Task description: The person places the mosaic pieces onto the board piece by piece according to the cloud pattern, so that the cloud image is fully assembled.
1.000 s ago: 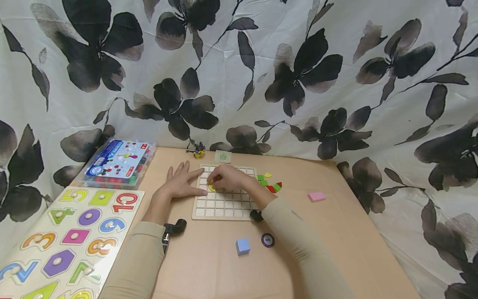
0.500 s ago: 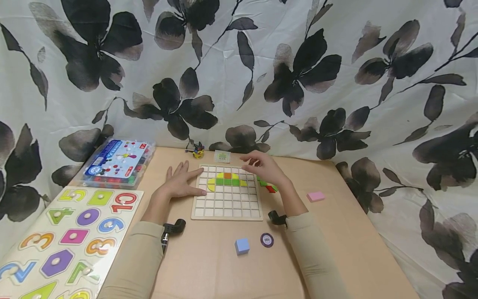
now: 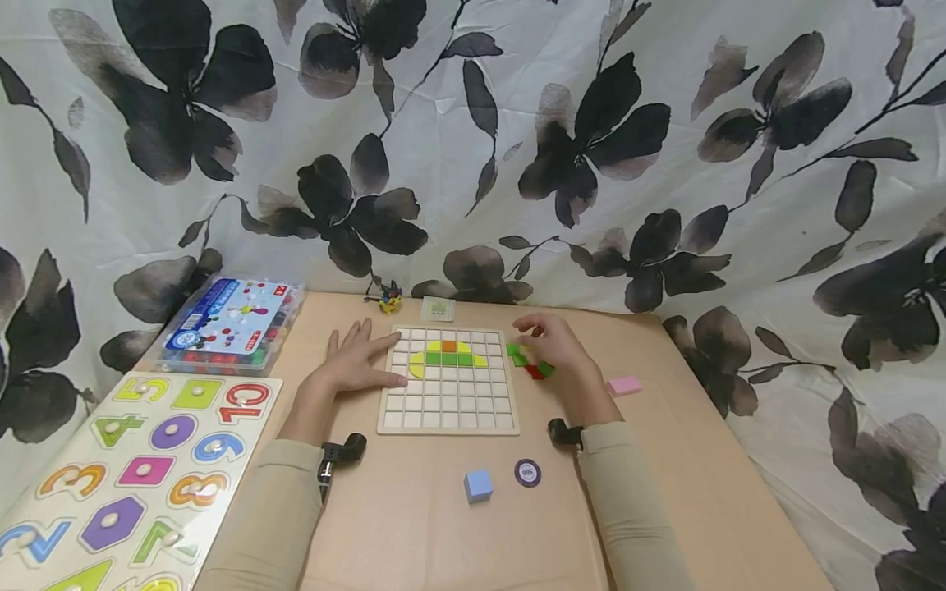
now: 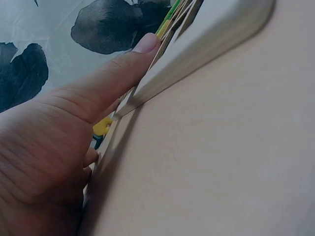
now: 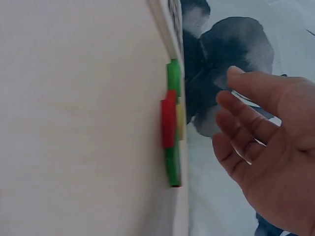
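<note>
My left hand (image 3: pixel 355 361) lies with fingers spread at the left edge of a white grid board (image 3: pixel 448 410). In the left wrist view its thumb (image 4: pixel 123 69) rests on the board's rim. Green, yellow and orange tiles (image 3: pixel 449 359) form a shape in the upper cells. My right hand (image 3: pixel 554 341) hovers right of the board, over loose green and red tiles (image 3: pixel 535 371). The right wrist view shows its fingers loosely bent with nothing held, apart from the loose green, red (image 5: pixel 168 120) and yellow pieces.
A small pattern card (image 3: pixel 438 309) and a little yellow figure (image 3: pixel 389 297) stand behind the board. A blue cube (image 3: pixel 479 486), a round chip (image 3: pixel 528 473) and a pink block (image 3: pixel 624 386) lie nearby. At left are a number puzzle board (image 3: pixel 158 451) and a plastic case (image 3: pixel 229 324).
My right hand has left the yellow piece on the board's left side and moved right to the loose tiles. My left hand has stayed in place at the board's edge.
</note>
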Demonstrator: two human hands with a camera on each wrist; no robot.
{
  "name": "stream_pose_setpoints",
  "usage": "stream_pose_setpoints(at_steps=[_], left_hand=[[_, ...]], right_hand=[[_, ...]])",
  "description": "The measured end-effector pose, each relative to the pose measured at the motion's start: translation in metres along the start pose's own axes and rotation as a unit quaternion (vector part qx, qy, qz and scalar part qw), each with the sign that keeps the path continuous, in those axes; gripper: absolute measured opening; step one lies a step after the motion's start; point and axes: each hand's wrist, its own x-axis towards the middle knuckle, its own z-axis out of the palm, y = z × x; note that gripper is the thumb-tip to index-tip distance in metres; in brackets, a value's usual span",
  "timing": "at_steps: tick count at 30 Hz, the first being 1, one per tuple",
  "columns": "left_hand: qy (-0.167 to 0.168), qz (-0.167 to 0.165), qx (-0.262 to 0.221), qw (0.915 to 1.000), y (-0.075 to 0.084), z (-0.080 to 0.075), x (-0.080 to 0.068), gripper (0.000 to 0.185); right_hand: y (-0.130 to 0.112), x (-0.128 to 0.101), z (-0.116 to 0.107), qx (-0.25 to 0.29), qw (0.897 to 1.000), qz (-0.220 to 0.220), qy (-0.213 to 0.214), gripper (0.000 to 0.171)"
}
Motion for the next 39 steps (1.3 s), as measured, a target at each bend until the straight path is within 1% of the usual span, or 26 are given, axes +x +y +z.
stream_pose_setpoints(at_steps=[3,6,9,11,13,18,23,27,29,31,33,36,39], left_hand=[[0.002,0.001,-0.004,1.0000,0.001,-0.002,0.000,0.103],[0.003,0.001,-0.005,1.0000,0.002,-0.003,0.000,0.104],[0.003,0.000,-0.004,1.0000,0.002,-0.004,0.000,0.104],[0.003,0.000,-0.003,1.0000,0.002,-0.004,0.000,0.104],[0.002,0.000,-0.001,1.0000,0.002,-0.005,0.000,0.104],[0.003,-0.001,0.000,1.0000,0.002,-0.005,0.000,0.104],[0.002,-0.001,-0.002,1.0000,0.001,-0.005,0.001,0.104],[0.001,-0.003,-0.005,1.0000,0.001,-0.005,0.000,0.104],[0.002,-0.004,-0.006,1.0000,0.001,-0.005,0.000,0.103],[0.002,-0.004,-0.006,1.0000,0.001,-0.005,-0.001,0.103],[0.002,-0.004,-0.005,1.0000,0.001,-0.004,-0.001,0.102],[0.001,-0.002,-0.003,1.0000,0.001,-0.003,-0.002,0.102],[0.001,0.000,-0.002,1.0000,0.001,-0.003,-0.002,0.102]], right_hand=[[0.003,0.002,0.004,-0.020,0.999,0.001,-0.027,0.030],[0.006,0.004,0.011,-0.051,0.998,-0.007,-0.048,0.029],[0.009,0.006,0.016,-0.086,0.995,-0.013,-0.049,0.028],[0.010,0.008,0.019,-0.098,0.994,-0.015,-0.045,0.027],[0.010,0.009,0.021,-0.097,0.995,-0.010,-0.038,0.024],[0.008,0.009,0.021,-0.073,0.997,-0.007,-0.023,0.015],[0.007,0.008,0.018,-0.052,0.998,-0.012,-0.018,0.008],[0.002,0.007,0.012,-0.018,1.000,-0.020,0.003,0.013],[-0.005,0.007,0.010,0.009,0.999,-0.027,0.016,0.018],[-0.012,0.008,0.009,0.035,0.999,-0.033,0.019,0.023],[-0.020,0.010,0.011,0.059,0.997,-0.039,0.012,0.026],[-0.035,0.012,0.017,0.082,0.995,-0.048,-0.015,0.030],[-0.049,0.016,0.025,0.072,0.994,-0.068,-0.042,0.030]])
